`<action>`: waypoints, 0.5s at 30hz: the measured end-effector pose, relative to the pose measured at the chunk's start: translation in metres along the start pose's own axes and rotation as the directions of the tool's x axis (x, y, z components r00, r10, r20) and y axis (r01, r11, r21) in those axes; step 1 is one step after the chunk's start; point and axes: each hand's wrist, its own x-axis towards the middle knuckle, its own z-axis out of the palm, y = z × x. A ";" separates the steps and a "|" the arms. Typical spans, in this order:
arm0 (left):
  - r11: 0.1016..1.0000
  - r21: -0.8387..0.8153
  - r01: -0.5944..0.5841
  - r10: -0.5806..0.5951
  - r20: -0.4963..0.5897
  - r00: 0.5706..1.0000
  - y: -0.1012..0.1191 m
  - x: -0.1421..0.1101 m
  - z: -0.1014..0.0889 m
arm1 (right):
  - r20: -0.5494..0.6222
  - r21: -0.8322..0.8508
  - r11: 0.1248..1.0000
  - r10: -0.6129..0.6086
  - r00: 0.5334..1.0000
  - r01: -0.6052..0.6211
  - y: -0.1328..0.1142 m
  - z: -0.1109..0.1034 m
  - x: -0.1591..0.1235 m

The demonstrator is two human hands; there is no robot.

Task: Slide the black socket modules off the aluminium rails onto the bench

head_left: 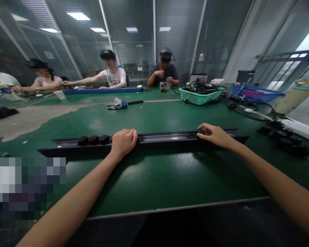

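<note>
Channel [167, 138] long, black, shiny inside.

1. The left hand [124, 141] is ungloved, its back, knuckles and thumb uncovered, with a plain, unmarked look to the visible surface.
2. The right hand [213, 134] is ungloved too, with slender fingers and a bare wrist.
3. The left forearm [84, 185] is bare up to the picture's lower edge, narrow at the wrist and broader toward the elbow.
4. The right forearm [275, 171] is bare up to the right edge, with the same smooth taper.
5. Between them, low down, a black shape [170, 230] may be clothing; it is too dark to tell.
</note>
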 end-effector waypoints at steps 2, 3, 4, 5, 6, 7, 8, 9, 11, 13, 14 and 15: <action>1.000 0.000 -0.001 0.001 -0.004 1.000 0.000 0.000 0.000 | 0.005 -0.005 1.000 0.013 1.000 -0.013 0.004 -0.003 -0.002; 1.000 -0.002 -0.002 0.002 -0.006 1.000 0.000 0.000 0.000 | 0.010 -0.009 1.000 0.020 1.000 -0.020 0.006 -0.005 -0.003; 1.000 -0.004 -0.001 0.001 -0.008 1.000 -0.001 0.000 0.001 | 0.013 -0.015 1.000 0.026 1.000 -0.025 0.008 -0.007 -0.004; 1.000 -0.006 -0.001 0.001 -0.010 1.000 -0.001 0.000 0.001 | 0.015 -0.021 0.999 0.030 0.999 -0.030 0.010 -0.009 -0.005; 1.000 -0.006 0.000 0.000 -0.012 1.000 -0.001 0.000 0.002 | 0.016 -0.026 0.999 0.035 0.999 -0.034 0.012 -0.011 -0.005; 1.000 -0.006 -0.001 0.001 -0.013 1.000 -0.001 0.000 0.002 | 0.015 -0.029 0.999 0.039 0.999 -0.038 0.014 -0.012 -0.006; 1.000 -0.005 -0.002 0.002 -0.014 1.000 -0.002 0.000 0.003 | 0.014 -0.031 0.999 0.044 0.999 -0.043 0.017 -0.014 -0.007; 1.000 -0.003 -0.004 0.004 -0.016 1.000 -0.002 0.000 0.003 | 0.014 -0.032 0.998 0.050 0.999 -0.050 0.019 -0.015 -0.008; 1.000 -0.001 -0.007 0.007 -0.018 1.000 -0.002 0.000 0.003 | 0.015 -0.035 0.997 0.063 0.998 -0.063 0.024 -0.017 -0.009; 1.000 0.002 -0.007 0.008 -0.018 1.000 -0.002 0.000 0.003 | 0.016 -0.038 0.997 0.070 0.997 -0.069 0.030 -0.019 -0.011; 1.000 0.004 -0.006 0.006 -0.018 1.000 -0.002 0.000 0.003 | 0.015 -0.041 0.997 0.070 0.997 -0.070 0.033 -0.020 -0.011; 1.000 0.007 -0.005 0.005 -0.018 1.000 -0.002 0.000 0.003 | 0.013 -0.044 0.997 0.069 0.997 -0.069 0.035 -0.020 -0.012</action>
